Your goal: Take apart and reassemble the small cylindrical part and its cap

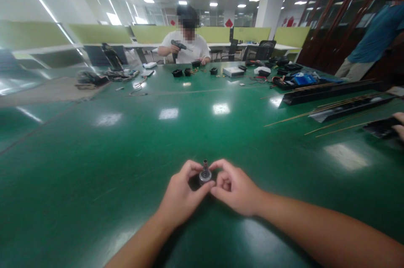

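Both hands' (179, 194) (235, 190) grip around 1 small metal part (205, 174), markings seemingly unreadable.

Count, head view: one small metal part with a stub shaft (205, 174), held between two hands, left hand (180, 194) and right hand (235, 190). Two long black trays (334, 91) on one green table (94, 167). Two other people visible; one holds one power tool (177, 45).

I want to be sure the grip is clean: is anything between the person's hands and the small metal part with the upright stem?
Nothing visible. The left hand and right hand both touch the small grey metal part with a round base and upright stem directly, fingertips on either side, over the bare green table.
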The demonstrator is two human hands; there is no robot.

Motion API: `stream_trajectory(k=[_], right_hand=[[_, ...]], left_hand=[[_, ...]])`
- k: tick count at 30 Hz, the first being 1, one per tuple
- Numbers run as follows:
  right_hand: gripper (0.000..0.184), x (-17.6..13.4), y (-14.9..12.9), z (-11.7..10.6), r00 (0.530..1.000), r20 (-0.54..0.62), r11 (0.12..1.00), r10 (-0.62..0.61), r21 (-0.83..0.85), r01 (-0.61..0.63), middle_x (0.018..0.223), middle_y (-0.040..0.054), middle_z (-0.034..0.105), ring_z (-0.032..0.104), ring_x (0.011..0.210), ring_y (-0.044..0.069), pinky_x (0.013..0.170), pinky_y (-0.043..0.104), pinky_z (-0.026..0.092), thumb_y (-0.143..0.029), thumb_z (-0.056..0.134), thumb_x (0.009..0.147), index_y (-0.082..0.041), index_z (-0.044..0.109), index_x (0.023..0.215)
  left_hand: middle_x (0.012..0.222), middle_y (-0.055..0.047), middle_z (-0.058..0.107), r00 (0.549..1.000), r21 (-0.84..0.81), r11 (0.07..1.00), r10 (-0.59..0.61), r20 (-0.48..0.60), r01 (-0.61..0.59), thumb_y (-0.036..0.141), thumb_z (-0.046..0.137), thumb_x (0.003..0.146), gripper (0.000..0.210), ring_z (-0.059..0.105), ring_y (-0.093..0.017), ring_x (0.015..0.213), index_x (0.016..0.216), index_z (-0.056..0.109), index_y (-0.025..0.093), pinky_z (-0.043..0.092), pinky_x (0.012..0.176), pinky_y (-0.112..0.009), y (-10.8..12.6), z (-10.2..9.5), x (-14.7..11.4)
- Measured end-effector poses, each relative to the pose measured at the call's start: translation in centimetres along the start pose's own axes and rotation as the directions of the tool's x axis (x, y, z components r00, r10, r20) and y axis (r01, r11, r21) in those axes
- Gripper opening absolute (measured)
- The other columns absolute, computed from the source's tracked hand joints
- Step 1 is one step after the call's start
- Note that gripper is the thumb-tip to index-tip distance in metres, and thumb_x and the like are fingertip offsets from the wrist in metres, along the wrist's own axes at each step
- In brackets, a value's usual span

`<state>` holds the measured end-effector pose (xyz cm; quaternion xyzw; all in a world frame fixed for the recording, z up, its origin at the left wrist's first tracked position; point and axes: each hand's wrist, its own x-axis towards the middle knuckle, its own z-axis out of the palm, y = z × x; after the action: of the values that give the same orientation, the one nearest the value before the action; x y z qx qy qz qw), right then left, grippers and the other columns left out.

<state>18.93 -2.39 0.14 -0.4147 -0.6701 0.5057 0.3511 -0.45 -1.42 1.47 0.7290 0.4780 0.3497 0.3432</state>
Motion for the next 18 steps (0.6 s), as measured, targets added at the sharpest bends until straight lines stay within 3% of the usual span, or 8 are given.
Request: stream_trajectory(k=[7, 11, 18], right_hand=[[0.042, 0.11, 0.17, 0.07, 1.000, -0.001, 1.000, 0.014, 0.015, -0.014, 0.063, -0.0093, 0.055, 0.048, 0.050, 0.008, 0.050, 0.019, 0.036, -0.017, 0.065, 0.083, -0.020, 0.050, 0.122], [0.032, 0.20, 0.49, 0.12, 1.000, -0.009, 1.000, 0.015, 0.015, -0.015, 0.063, -0.0086, 0.055, 0.048, 0.050, 0.008, 0.049, 0.020, 0.035, -0.020, 0.066, 0.083, -0.018, 0.052, 0.112], [0.037, 0.35, 0.44, 0.12, 0.996, -0.083, 0.980, 0.038, 0.195, -0.021, 0.063, -0.0090, 0.052, 0.050, 0.055, 0.009, 0.053, 0.020, 0.037, -0.015, 0.066, 0.080, -0.019, 0.052, 0.114]], left_hand=[[0.100, -0.006, 0.072, 0.998, 0.072, 0.996, 0.047, -0.051, -0.044, 0.032, 0.070, 0.083, 0.025, 0.068, -0.021, 0.093, 0.103, 0.064, 0.019, 0.054, 0.084, -0.033, -0.13, -0.35, 0.12], [0.104, -0.004, 0.071, 0.990, 0.110, 0.986, 0.132, -0.052, -0.125, 0.031, 0.068, 0.086, 0.024, 0.067, -0.020, 0.094, 0.109, 0.068, 0.023, 0.053, 0.087, -0.032, -0.27, -0.50, 0.08], [0.107, -0.004, 0.070, 0.977, 0.094, 0.973, 0.212, 0.009, -0.212, 0.030, 0.065, 0.091, 0.026, 0.065, -0.019, 0.096, 0.116, 0.066, 0.026, 0.050, 0.087, -0.031, -0.07, -0.47, -0.10]])
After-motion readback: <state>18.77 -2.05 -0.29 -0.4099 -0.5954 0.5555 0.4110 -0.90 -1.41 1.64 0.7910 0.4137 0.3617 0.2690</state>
